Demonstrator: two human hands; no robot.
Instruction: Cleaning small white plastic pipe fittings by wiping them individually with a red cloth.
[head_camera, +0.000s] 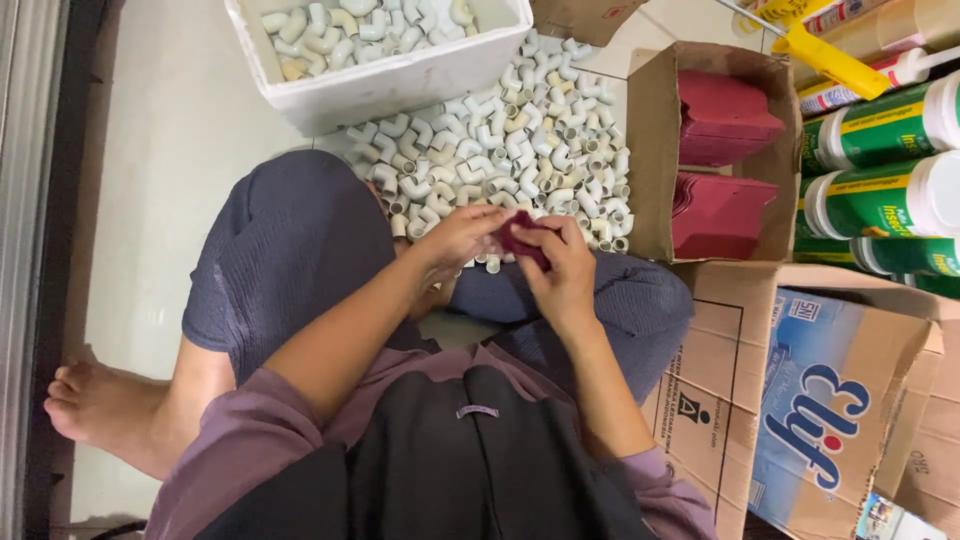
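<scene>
I sit cross-legged on a pale tiled floor. Both hands meet over my lap on a small dark red piece (520, 238), like a folded paper or pouch. My left hand (462, 236) pinches its left side. My right hand (560, 265) grips its right side from above. Just beyond my hands lies a heap of white plastic elbow pipe fittings (510, 150) on the floor. Whether a fitting is inside the red piece is hidden by my fingers.
A white foam box (400, 85) holding more fittings stands at the top. To the right, an open cardboard box (650, 150) holds stacks of dark red pieces (720, 210). Green spray cans (880, 200) and printed cardboard cartons (820, 400) fill the right side.
</scene>
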